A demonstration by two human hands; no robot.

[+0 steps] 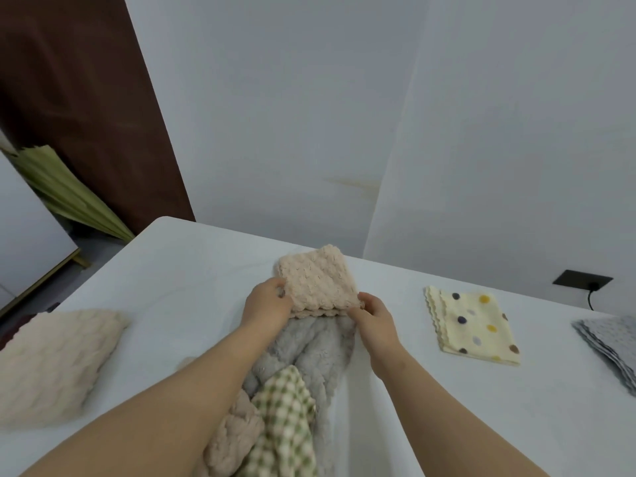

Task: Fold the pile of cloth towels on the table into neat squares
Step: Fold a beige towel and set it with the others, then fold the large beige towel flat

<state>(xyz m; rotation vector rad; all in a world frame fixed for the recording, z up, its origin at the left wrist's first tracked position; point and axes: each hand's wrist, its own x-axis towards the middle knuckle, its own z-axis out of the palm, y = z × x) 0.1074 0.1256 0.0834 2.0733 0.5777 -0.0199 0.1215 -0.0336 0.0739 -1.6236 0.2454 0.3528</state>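
Gripping folded beige towel (315, 282), left hand (266, 304), right hand (373, 313).

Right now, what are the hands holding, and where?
The folded beige towel. The left hand pinches its near left corner, the right hand its near right corner.

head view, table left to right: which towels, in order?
Order: cream towel → beige towel → yellow dotted towel → grey towel stack. The unfolded pile overlaps the beige towel, so it is left out.
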